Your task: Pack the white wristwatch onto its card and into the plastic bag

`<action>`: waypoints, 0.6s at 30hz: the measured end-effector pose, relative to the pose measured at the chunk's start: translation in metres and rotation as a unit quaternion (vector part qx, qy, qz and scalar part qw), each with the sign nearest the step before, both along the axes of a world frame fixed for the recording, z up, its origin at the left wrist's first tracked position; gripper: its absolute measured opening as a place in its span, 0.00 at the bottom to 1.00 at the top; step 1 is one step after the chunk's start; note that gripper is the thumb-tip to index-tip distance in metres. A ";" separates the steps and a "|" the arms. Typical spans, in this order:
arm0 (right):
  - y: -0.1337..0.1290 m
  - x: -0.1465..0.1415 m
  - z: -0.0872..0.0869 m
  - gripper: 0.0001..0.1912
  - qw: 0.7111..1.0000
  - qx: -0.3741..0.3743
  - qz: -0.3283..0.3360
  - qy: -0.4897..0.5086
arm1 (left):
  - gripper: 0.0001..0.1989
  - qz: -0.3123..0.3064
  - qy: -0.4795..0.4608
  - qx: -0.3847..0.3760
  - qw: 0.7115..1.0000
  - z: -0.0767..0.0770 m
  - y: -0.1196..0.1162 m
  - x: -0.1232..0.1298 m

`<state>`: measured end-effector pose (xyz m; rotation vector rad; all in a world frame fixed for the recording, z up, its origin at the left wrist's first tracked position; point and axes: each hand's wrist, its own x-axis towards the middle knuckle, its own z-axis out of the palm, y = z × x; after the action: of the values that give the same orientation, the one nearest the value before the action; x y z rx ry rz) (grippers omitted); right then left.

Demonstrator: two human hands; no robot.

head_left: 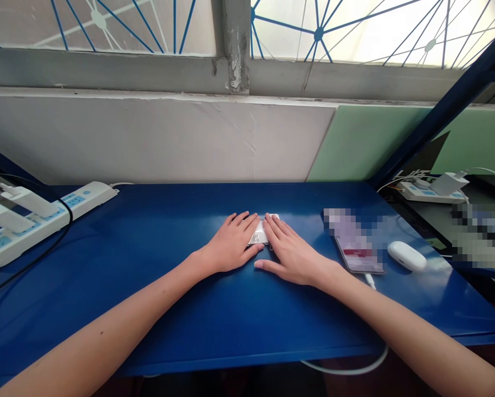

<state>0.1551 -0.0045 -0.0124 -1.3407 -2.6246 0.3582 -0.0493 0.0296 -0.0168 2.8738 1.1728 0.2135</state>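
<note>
On desk (214, 325): power strip (92, 193) left, flat item (259, 237) middle under left hand (229, 246) and right hand (291, 251), phone (355, 242) right, earbud case (407, 256) further right. Wall (168, 138) behind.

The left hand (230, 245) and right hand (294, 253) are lying palm-down over 1 flat white item (259, 236) on the blue desk (164, 220). Rightward, 1 smartphone (357, 242) and 1 white earbud case (406, 256) are resting; leftward, 1 power strip (88, 197) is holding 2 chargers (34, 202).

head camera looks forward-down at the desk (214, 320).
</note>
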 end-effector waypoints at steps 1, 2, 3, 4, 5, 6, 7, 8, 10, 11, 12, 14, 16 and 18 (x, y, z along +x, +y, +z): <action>0.000 0.001 0.001 0.52 1.000 -0.006 -0.001 0.000 | 0.32 0.000 0.000 0.000 1.000 0.000 0.000 0.000; 0.002 0.002 0.002 0.51 1.000 -0.011 0.000 0.002 | 0.32 -0.002 0.002 0.001 1.000 0.001 0.000 0.000; 0.003 0.004 0.004 0.49 1.000 -0.014 0.001 0.005 | 0.32 -0.004 0.003 0.001 1.000 0.001 0.000 0.000; 0.005 0.006 0.005 0.47 1.000 -0.011 0.001 0.010 | 0.32 -0.006 0.004 0.002 1.000 0.001 0.000 0.000; 0.008 0.009 0.006 0.44 1.000 -0.005 -0.001 0.014 | 0.32 -0.008 0.003 0.002 1.000 0.001 0.001 0.000; 0.011 0.012 0.007 0.42 1.000 0.006 -0.008 0.018 | 0.32 -0.011 0.001 0.002 1.000 0.001 0.001 -0.001; 0.014 0.014 0.008 0.40 1.000 0.016 -0.013 0.020 | 0.33 -0.014 -0.003 0.001 1.000 0.001 0.001 -0.001; 0.016 0.017 0.008 0.39 0.999 0.024 -0.010 0.020 | 0.33 -0.017 -0.008 -0.001 1.000 0.001 0.001 -0.001; 0.020 0.022 0.007 0.37 0.999 0.036 0.008 0.021 | 0.32 -0.024 -0.023 -0.008 0.999 0.000 0.002 -0.002; 0.021 0.024 0.006 0.37 0.999 0.038 0.019 0.023 | 0.32 -0.027 -0.032 -0.013 0.999 0.000 0.003 -0.002; 0.022 0.025 0.005 0.36 0.999 0.038 0.027 0.027 | 0.33 -0.028 -0.044 -0.018 0.998 -0.001 0.003 -0.003; 0.023 0.028 0.003 0.36 0.998 0.033 0.038 0.034 | 0.34 -0.031 -0.073 -0.026 0.997 -0.001 0.003 -0.005; 0.024 0.029 0.001 0.36 0.998 0.029 0.044 0.037 | 0.35 -0.034 -0.098 -0.030 0.994 -0.002 0.003 -0.005; 0.025 0.030 0.000 0.37 0.998 0.029 0.043 0.032 | 0.36 -0.029 -0.109 -0.027 0.993 -0.004 0.002 -0.005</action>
<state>0.1847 0.0203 -0.0119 -1.1800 -2.6244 0.3289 -0.0545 0.0319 -0.0205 2.7480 1.0387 0.4728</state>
